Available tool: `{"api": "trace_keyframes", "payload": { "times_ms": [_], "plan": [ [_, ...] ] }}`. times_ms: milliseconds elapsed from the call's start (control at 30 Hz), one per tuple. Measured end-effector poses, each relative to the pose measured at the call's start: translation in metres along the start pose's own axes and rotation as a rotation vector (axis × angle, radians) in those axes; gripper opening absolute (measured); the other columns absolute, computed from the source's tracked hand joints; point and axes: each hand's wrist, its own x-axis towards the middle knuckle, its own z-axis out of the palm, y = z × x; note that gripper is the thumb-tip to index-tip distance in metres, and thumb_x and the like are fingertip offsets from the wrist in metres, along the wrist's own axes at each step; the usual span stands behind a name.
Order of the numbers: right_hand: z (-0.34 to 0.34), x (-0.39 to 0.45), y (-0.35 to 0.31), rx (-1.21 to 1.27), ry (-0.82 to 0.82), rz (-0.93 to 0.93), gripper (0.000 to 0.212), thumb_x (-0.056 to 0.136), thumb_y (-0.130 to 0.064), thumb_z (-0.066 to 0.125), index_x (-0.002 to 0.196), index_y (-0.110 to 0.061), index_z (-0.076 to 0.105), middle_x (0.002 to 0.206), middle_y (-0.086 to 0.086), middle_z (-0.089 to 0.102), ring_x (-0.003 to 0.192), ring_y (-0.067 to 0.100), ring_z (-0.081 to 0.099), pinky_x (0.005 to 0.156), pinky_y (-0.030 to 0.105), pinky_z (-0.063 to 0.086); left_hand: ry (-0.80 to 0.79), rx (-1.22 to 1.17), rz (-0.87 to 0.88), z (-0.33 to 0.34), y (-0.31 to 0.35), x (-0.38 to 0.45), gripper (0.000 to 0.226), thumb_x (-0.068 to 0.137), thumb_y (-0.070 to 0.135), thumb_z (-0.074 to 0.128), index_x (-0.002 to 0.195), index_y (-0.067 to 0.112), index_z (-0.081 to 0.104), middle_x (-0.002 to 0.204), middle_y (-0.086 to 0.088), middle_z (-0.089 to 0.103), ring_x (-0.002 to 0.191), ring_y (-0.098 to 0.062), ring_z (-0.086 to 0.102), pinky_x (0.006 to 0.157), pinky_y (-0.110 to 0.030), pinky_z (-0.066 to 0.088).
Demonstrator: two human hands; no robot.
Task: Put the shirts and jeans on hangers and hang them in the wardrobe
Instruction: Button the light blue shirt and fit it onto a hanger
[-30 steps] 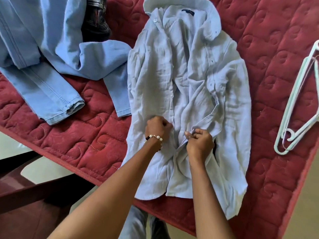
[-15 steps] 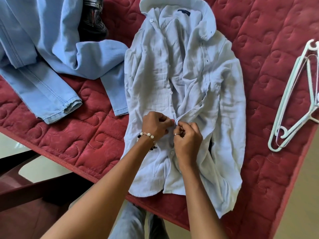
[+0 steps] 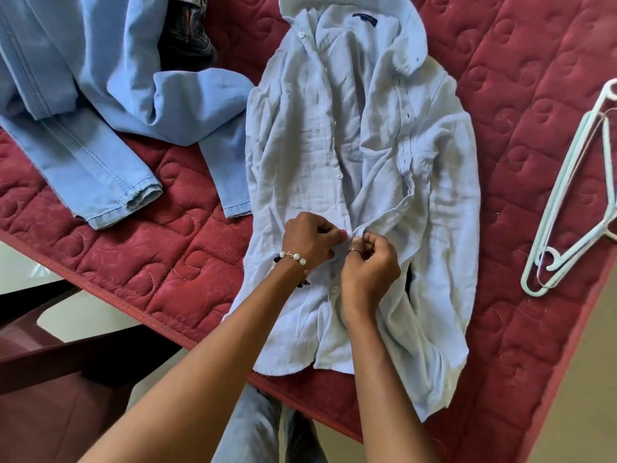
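**Both hands pinch the front of the pale shirt on the bed**

A crumpled pale blue button-up shirt of thin cotton (image 3: 364, 182) lies flat on a dark red quilted mattress (image 3: 521, 78), with the collar at the far side and the hem hanging a little over the near edge. The upper part of the front is open, and several small white buttons show along the left edge of the opening.

The left hand (image 3: 309, 242) has its fingers curled and pinches the left edge of the shirt front. A bracelet of white and dark beads (image 3: 293, 259) is on this wrist. The right hand (image 3: 370, 262) is also curled and pinches the right edge of the front, with a thin ring on one finger. The fingertips of the two hands nearly touch at the middle of the shirt, and the two cloth edges meet between them. Whether a button is between the fingers I cannot tell.

To the left of the shirt, a pair of light blue denim jeans (image 3: 83, 152) lies spread on the mattress, one leg end just beside the shirt. A black leather item (image 3: 187, 35) shows partly behind the jeans. On the right side of the mattress, well apart from the shirt, lie pale green plastic hangers (image 3: 574, 182), stacked together. Dark wooden furniture (image 3: 50, 362) stands below the mattress at the lower left.
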Motion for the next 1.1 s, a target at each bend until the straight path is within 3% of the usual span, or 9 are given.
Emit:
{"api": "trace_keyframes", "payload": {
  "times_ms": [100,200,400,500,633,733,833,900,1100],
  "plan": [
    [-0.001,-0.006,0.004,-0.086,-0.071,-0.205,0.015,0.078,0.003,0.061,0.088,-0.001,0.071,0.081,0.014,0.062,0.068,0.028,0.059,0.063,0.016,0.034,0.051,-0.003,0.007,0.004,-0.001,0.001,0.015,0.078,0.023,0.077,0.071,0.010,0.074,0.064,-0.005,0.071,0.057,-0.017,0.069,0.064,-0.038,0.059],
    [-0.001,-0.006,0.008,-0.155,-0.099,-0.301,0.018,0.075,0.000,0.058,0.086,-0.004,0.071,0.078,0.012,0.059,0.066,0.030,0.058,0.060,0.020,0.031,0.068,0.027,0.038,0.005,-0.002,0.000,0.014,0.078,0.022,0.076,0.070,0.011,0.074,0.063,-0.003,0.071,0.055,-0.015,0.068,0.064,-0.034,0.058],
    [-0.004,0.005,0.008,0.049,-0.220,-0.135,0.020,0.077,0.003,0.066,0.093,-0.005,0.075,0.081,0.008,0.065,0.064,0.010,0.057,0.065,0.010,0.041,0.035,0.005,0.047,-0.001,0.001,-0.002,0.011,0.083,0.017,0.072,0.077,0.008,0.073,0.061,0.002,0.066,0.042,0.002,0.059,0.046,-0.007,0.043],
    [-0.007,0.010,0.010,0.144,-0.342,0.000,0.013,0.086,-0.012,0.064,0.091,-0.015,0.076,0.081,-0.004,0.068,0.069,0.004,0.061,0.073,0.022,0.053,0.033,0.016,0.039,-0.003,0.001,0.000,0.010,0.084,0.014,0.071,0.077,0.007,0.073,0.064,-0.003,0.070,0.044,0.000,0.061,0.049,-0.011,0.049],
    [-0.008,0.019,0.015,0.226,-0.467,0.153,0.019,0.087,-0.019,0.064,0.075,-0.033,0.070,0.073,0.004,0.072,0.069,0.025,0.070,0.067,0.046,0.060,0.028,0.106,0.049,-0.003,-0.001,0.004,0.013,0.084,0.017,0.069,0.078,0.007,0.075,0.071,-0.008,0.072,0.062,-0.013,0.067,0.067,-0.028,0.057],
    [-0.010,0.027,0.011,0.185,-0.489,0.167,0.023,0.084,-0.007,0.069,0.071,-0.025,0.068,0.067,0.004,0.071,0.063,0.023,0.070,0.062,0.045,0.060,0.033,0.138,0.014,0.000,0.000,0.005,0.031,0.088,0.030,0.065,0.076,0.002,0.073,0.069,-0.014,0.071,0.068,-0.026,0.067,0.068,-0.036,0.055],
    [-0.008,0.028,0.008,0.188,-0.496,0.163,0.021,0.083,-0.001,0.068,0.071,-0.018,0.068,0.059,0.000,0.069,0.051,0.019,0.068,0.055,0.041,0.060,0.032,0.111,-0.047,0.002,0.005,0.002,0.040,0.084,0.040,0.068,0.069,0.003,0.073,0.059,-0.008,0.066,0.054,-0.015,0.058,0.048,-0.014,0.042],
    [-0.007,0.025,0.008,0.178,-0.500,0.140,0.015,0.083,-0.001,0.069,0.075,-0.014,0.069,0.060,0.001,0.070,0.051,0.017,0.067,0.055,0.038,0.059,0.045,0.064,-0.095,0.004,0.008,0.002,0.035,0.082,0.037,0.071,0.068,0.004,0.073,0.053,-0.002,0.061,0.047,-0.006,0.051,0.042,-0.009,0.035],
    [-0.006,0.018,0.017,0.235,-0.486,0.143,0.015,0.082,-0.004,0.074,0.071,-0.011,0.066,0.057,0.001,0.065,0.049,0.013,0.064,0.051,0.030,0.056,0.094,0.123,-0.228,0.011,0.013,0.007,0.022,0.087,0.021,0.065,0.081,0.002,0.074,0.074,-0.011,0.067,0.072,-0.020,0.060,0.062,-0.025,0.042]
  ]
}}
